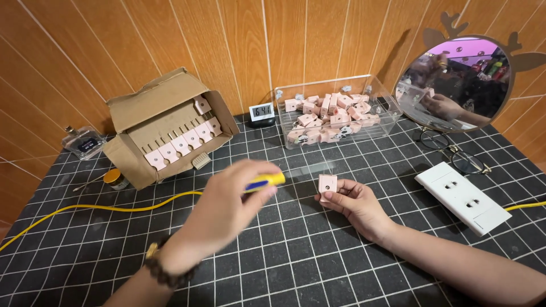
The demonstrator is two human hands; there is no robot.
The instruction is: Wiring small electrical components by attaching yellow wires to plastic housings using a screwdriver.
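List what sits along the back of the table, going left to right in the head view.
Small clear case → cardboard box of pink pieces → little digital clock → clear bin of pink pieces → round mirror.

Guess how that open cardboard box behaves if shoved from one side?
The cardboard box probably slides easily on the gridded mat; it looks light. Its flaps hang open, so the walls may flex. The pink parts racked at its open front could spill out.
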